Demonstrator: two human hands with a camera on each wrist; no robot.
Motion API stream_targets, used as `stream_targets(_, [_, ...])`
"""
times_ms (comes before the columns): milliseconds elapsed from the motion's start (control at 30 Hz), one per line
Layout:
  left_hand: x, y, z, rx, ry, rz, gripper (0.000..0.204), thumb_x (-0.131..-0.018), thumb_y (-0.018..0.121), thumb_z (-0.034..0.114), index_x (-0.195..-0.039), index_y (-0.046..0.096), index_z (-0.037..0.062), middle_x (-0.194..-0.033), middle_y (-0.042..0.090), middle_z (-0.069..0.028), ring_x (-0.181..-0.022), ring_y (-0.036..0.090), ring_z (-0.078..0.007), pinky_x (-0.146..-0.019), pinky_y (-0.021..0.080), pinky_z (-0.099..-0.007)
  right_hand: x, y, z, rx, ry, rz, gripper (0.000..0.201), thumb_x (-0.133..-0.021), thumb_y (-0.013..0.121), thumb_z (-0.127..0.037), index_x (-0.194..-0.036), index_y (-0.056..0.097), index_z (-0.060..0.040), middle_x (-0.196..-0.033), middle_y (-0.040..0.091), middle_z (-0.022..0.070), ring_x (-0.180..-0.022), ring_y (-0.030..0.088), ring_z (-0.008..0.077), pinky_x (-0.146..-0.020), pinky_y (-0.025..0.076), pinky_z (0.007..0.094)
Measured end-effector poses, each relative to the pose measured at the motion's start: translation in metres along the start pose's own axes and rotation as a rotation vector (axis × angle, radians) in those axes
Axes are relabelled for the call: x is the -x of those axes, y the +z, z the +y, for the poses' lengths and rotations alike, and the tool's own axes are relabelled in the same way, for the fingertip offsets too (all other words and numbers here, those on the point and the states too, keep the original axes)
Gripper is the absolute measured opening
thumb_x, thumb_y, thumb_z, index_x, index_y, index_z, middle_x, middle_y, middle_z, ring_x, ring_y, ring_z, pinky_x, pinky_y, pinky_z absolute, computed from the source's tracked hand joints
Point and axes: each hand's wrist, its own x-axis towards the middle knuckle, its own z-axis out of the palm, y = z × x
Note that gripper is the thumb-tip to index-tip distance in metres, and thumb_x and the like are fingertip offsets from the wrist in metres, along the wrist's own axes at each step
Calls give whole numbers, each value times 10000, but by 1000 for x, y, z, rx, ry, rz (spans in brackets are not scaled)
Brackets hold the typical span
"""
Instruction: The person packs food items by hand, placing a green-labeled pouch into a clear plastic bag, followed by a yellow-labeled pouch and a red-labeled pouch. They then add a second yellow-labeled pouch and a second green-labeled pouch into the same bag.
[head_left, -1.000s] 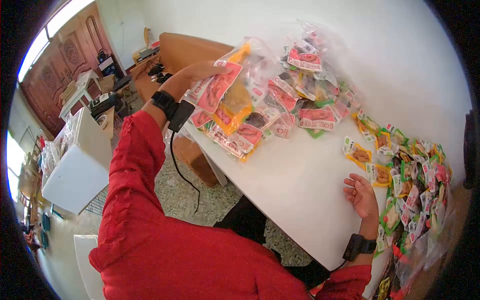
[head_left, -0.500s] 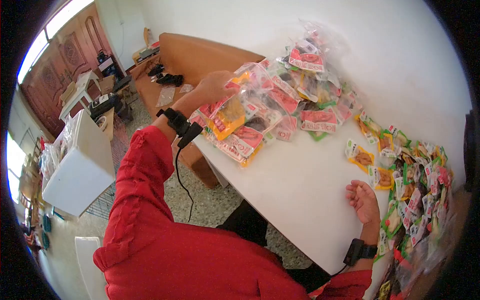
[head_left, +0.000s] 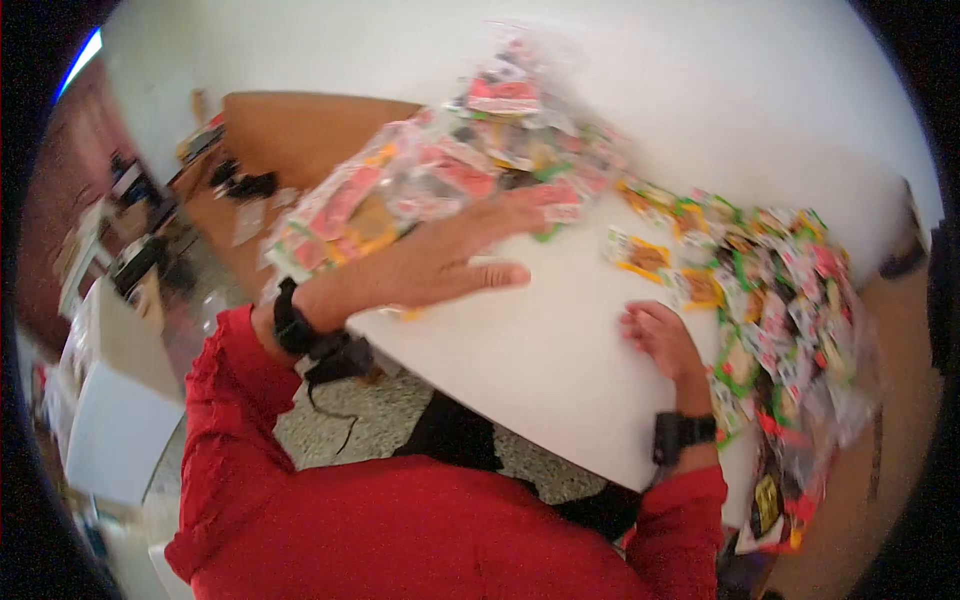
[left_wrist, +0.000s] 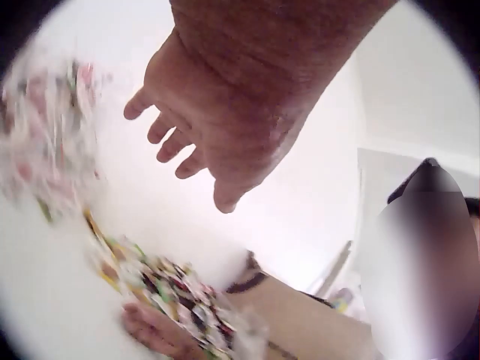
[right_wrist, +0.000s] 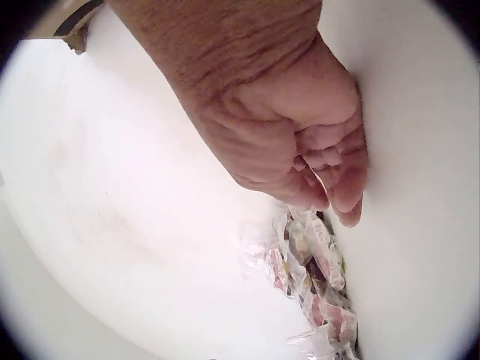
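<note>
My left hand [head_left: 425, 265] is held over the white table [head_left: 560, 350] with its fingers stretched out and nothing in it. Behind it lies a heap of clear bags [head_left: 400, 185] with red-and-white labels and snack packets inside; the hand overlaps its near side in the head view. In the left wrist view the palm and spread fingers [left_wrist: 169, 146] show bare. My right hand [head_left: 665, 340] rests low over the table, fingers loosely curled around nothing. Beside it spreads a pile of small loose snack packets [head_left: 785, 290] in green, yellow and white. Two yellow-edged packets [head_left: 640, 255] lie just beyond its fingertips.
A brown sofa [head_left: 310, 130] stands past the table's far left end, with dark items on its seat. A white box [head_left: 125, 390] stands at the left. The white wall [head_left: 700, 90] borders the table's back. Clear plastic wrapping [head_left: 850, 410] lies at the right.
The left hand set a labelled bag of packets down on the heap, let go, and swung back right over the table. The right hand stays loosely curled; the head view has shifted right.
</note>
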Motion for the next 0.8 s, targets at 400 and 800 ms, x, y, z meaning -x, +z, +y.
stream_targets(400, [-81, 140, 82, 1635, -403, -391, 378, -899, 403, 353, -1079, 499, 34, -964, 587, -87, -880, 563, -170, -764, 441, -302, 123, 37, -30, -80, -49, -329, 319, -852, 519, -304, -1026, 507, -36, -882, 593, 73, -725, 585, 149, -612, 482, 265])
stream_targets(800, [-107, 249, 92, 1931, -575, -636, 378, -904, 377, 380, -1043, 499, 50, -897, 588, -83, -803, 571, -177, -702, 454, -275, 177, 102, 310, 69, 414, -287, 345, -857, 498, -353, -1030, 529, -56, -887, 583, 48, -749, 544, 145, -650, 458, 270])
